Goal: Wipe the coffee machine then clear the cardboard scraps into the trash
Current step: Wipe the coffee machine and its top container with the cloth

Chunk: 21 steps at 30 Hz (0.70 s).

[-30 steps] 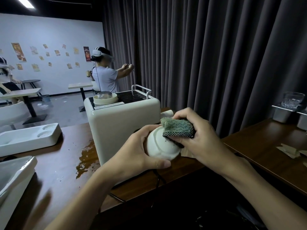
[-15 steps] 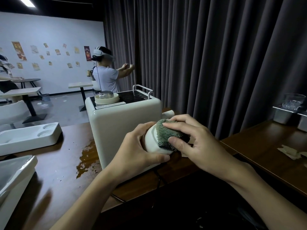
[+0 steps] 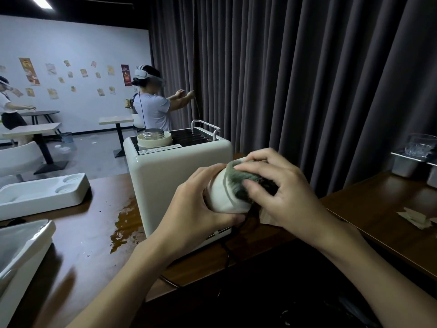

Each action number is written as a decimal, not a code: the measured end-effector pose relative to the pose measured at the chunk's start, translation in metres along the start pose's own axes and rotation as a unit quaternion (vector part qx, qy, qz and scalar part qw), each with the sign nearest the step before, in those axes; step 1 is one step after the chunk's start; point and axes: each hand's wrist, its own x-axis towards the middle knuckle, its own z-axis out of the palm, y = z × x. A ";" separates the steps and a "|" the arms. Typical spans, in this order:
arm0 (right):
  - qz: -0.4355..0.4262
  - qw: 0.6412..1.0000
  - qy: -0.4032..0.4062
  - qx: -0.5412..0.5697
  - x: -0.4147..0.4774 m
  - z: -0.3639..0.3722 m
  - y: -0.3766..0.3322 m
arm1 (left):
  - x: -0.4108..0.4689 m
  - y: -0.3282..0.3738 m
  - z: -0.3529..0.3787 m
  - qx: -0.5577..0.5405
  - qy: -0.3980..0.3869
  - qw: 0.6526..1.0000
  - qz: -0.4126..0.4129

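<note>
coffee machine (image 3: 170,183) stands on the counter (image 3: 94,233) near its front edge, spill (image 3: 125,223) just left of it. left hand (image 3: 196,209) wrapped around a white rounded part (image 3: 222,195). right hand (image 3: 281,190) presses a green cloth (image 3: 241,181) on it, fingers curled. cardboard scraps (image 3: 413,217) lie on the right counter, well apart.

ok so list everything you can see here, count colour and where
coffee machine: 1, cream, on the wooden counter
round part: 1, cream, in the left hand, beside the machine
cloth: 1, green, pressed on the round part
spill: 1, brown, counter left of the machine
trays: 2, white, far left
cardboard scraps: a few, tan, right table
glass: 1, clear, on a steel container, far right
left hand: grips the round part
right hand: holds the cloth
</note>
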 end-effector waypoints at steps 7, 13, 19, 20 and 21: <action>-0.011 0.999 -0.015 -0.048 -0.014 0.009 -0.003 | -0.001 0.002 -0.003 -0.020 0.013 1.000 -0.009; 0.006 0.999 0.020 0.028 -0.007 0.006 0.005 | -0.004 0.006 -0.004 0.021 -0.004 1.000 0.009; -0.047 0.998 0.014 -0.036 -0.017 0.016 -0.004 | -0.002 0.000 -0.003 -0.001 0.018 1.000 -0.013; -0.063 0.997 0.003 -0.049 -0.016 0.017 -0.006 | -0.003 0.001 -0.002 0.007 0.016 1.000 -0.009; -0.066 0.997 -0.005 -0.049 -0.012 0.016 -0.006 | -0.004 0.001 0.000 0.015 0.014 1.000 -0.002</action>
